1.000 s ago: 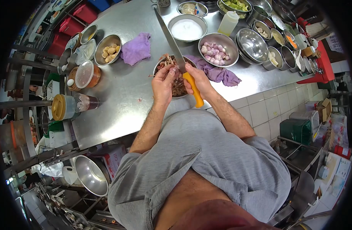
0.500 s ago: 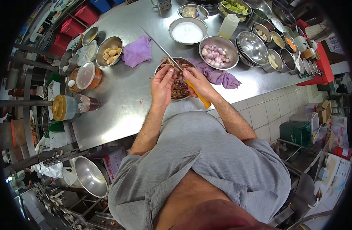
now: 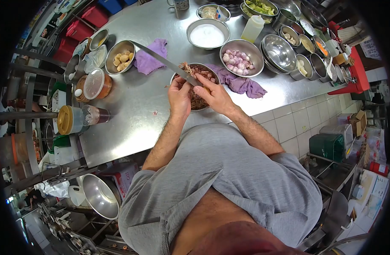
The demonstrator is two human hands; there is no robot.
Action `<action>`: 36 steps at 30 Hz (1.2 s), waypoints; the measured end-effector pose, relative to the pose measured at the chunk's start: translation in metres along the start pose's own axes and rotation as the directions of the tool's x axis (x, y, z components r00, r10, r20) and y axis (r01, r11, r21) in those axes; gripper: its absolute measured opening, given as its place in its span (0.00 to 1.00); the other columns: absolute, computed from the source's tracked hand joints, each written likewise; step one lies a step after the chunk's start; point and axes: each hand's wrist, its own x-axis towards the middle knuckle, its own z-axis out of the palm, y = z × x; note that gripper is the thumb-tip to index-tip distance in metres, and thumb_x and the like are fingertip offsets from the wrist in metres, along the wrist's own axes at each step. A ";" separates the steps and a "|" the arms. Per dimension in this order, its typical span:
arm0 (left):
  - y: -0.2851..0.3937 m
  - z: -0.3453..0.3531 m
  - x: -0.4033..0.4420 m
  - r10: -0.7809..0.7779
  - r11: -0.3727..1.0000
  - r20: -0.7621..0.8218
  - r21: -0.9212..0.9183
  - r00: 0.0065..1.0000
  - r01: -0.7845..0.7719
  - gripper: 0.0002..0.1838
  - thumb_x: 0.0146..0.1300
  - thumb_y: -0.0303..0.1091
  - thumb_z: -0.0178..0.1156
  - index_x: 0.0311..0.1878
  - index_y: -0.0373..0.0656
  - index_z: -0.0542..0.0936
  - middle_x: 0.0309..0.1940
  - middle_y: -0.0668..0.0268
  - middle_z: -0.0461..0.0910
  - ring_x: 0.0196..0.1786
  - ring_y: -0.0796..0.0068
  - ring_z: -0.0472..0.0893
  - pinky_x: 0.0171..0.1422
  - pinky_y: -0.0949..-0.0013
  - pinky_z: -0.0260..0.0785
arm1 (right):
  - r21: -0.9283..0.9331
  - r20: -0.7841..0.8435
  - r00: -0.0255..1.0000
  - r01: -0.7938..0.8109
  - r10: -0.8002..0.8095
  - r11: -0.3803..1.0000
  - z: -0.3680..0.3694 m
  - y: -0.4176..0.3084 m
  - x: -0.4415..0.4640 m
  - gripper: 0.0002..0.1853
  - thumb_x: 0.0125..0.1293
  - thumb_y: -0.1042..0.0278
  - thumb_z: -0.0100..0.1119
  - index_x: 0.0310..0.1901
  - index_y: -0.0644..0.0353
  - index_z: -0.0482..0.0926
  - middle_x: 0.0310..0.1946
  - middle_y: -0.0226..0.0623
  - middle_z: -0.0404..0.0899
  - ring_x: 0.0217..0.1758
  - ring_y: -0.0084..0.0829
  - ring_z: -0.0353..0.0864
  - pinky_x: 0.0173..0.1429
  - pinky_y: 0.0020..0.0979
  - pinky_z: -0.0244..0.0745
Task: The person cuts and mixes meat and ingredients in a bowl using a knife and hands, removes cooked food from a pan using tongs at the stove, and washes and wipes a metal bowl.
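Over a metal bowl (image 3: 218, 76) of reddish-brown shallots with dry skins and stringy roots (image 3: 200, 102), both my hands work close together. My right hand (image 3: 216, 97) is closed around a knife (image 3: 161, 58), its long blade slanting up to the left and its handle hidden under the palm. My left hand (image 3: 179, 97) is closed at the blade's near end, pinching what looks like a shallot, mostly hidden by fingers and blade. Beyond the bowl to the right, a metal bowl (image 3: 259, 63) holds peeled purple-white shallots (image 3: 237, 61).
Purple cloths (image 3: 150, 61) (image 3: 248, 88) lie either side of the working bowl. A bowl of peeled yellowish pieces (image 3: 123, 59), a bowl of white contents (image 3: 207, 35), a squeeze bottle (image 3: 252, 29) and stacked metal bowls (image 3: 280, 53) stand around on the steel table (image 3: 131, 123).
The knife has turned, its tip swinging left and down towards the yellowish pieces' bowl. My right hand has rolled over the yellow handle, which no longer shows.
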 end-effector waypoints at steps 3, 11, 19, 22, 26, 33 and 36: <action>0.004 0.003 -0.002 0.004 1.000 -0.004 0.018 1.000 -0.004 0.07 0.60 0.20 0.55 0.42 0.34 0.73 0.39 0.61 0.78 0.43 0.73 0.79 0.49 0.71 0.73 | 0.001 0.033 0.999 -0.017 0.017 1.000 -0.002 0.002 0.001 0.29 0.66 0.50 0.50 0.63 0.58 0.65 0.47 0.50 0.77 0.49 0.42 0.78 0.55 0.37 0.70; 0.004 -0.001 0.000 0.012 0.998 0.006 0.059 1.000 -0.013 0.11 0.58 0.19 0.57 0.46 0.32 0.74 0.42 0.59 0.78 0.45 0.72 0.78 0.52 0.71 0.72 | 0.562 0.204 0.963 -0.262 0.176 0.785 -0.009 -0.002 0.000 0.27 0.68 0.47 0.45 0.62 0.56 0.67 0.16 0.26 0.66 0.15 0.16 0.63 0.17 0.20 0.57; 0.003 -0.002 0.000 0.043 0.998 0.051 0.045 0.998 -0.045 0.11 0.58 0.19 0.57 0.46 0.32 0.74 0.43 0.60 0.78 0.45 0.72 0.78 0.53 0.70 0.72 | 0.511 0.127 0.969 -0.247 0.212 0.823 -0.011 0.007 0.000 0.29 0.67 0.47 0.48 0.63 0.59 0.64 0.16 0.25 0.65 0.12 0.16 0.61 0.15 0.20 0.55; 0.002 0.000 0.000 0.022 0.998 0.024 0.057 0.999 -0.023 0.12 0.57 0.18 0.59 0.45 0.33 0.74 0.42 0.60 0.78 0.45 0.76 0.78 0.51 0.74 0.71 | 0.385 0.144 0.978 -0.194 0.149 0.902 -0.007 0.005 -0.001 0.31 0.66 0.48 0.50 0.63 0.62 0.63 0.25 0.35 0.75 0.22 0.23 0.74 0.24 0.24 0.69; 0.001 -0.001 -0.001 0.046 0.996 -0.011 0.077 0.999 -0.045 0.11 0.57 0.18 0.59 0.43 0.34 0.73 0.41 0.61 0.78 0.44 0.74 0.78 0.51 0.73 0.71 | 0.086 0.060 0.998 -0.022 0.017 0.996 -0.003 0.005 0.001 0.31 0.65 0.49 0.51 0.64 0.61 0.63 0.48 0.50 0.76 0.50 0.37 0.77 0.53 0.34 0.69; 0.002 -0.003 -0.003 0.073 0.987 0.002 0.143 0.997 -0.073 0.13 0.56 0.17 0.59 0.46 0.33 0.74 0.41 0.61 0.78 0.44 0.76 0.78 0.51 0.73 0.72 | 0.281 0.123 0.983 -0.163 0.133 0.946 -0.002 0.006 0.000 0.28 0.67 0.48 0.49 0.63 0.56 0.66 0.28 0.34 0.77 0.27 0.24 0.76 0.31 0.25 0.73; 0.003 -0.007 -0.002 0.002 1.000 0.078 0.025 0.997 -0.004 0.12 0.58 0.18 0.56 0.46 0.32 0.74 0.43 0.58 0.78 0.47 0.71 0.78 0.54 0.69 0.72 | 0.577 0.193 0.962 -0.270 0.193 0.771 -0.009 -0.001 -0.002 0.26 0.68 0.49 0.47 0.62 0.55 0.68 0.18 0.24 0.66 0.16 0.16 0.64 0.17 0.20 0.61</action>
